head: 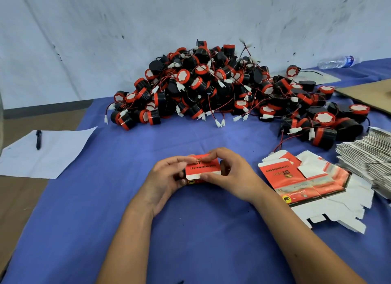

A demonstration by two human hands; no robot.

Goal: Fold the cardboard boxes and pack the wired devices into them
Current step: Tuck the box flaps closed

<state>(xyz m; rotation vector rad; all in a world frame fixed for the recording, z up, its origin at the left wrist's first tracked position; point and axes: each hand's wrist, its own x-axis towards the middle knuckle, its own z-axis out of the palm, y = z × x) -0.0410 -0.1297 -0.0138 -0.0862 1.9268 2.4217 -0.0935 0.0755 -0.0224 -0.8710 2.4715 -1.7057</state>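
Small red box (pixel 202 169) pinched between both hands above the tabletop (pixel 190 230).
Left hand (pixel 167 177) and right hand (pixel 230 175) curled on opposite ends; judged light, thin, crushable; best gripped at edges, flap (pixel 197 156) under fingertips (pixel 208 159).

small red box (pixel 202 169): folded up, held at the middle | flat red-and-white boxes (pixel 304 177): lying unfolded, right side | black-and-red wired devices (pixel 211 86): big pile at the back
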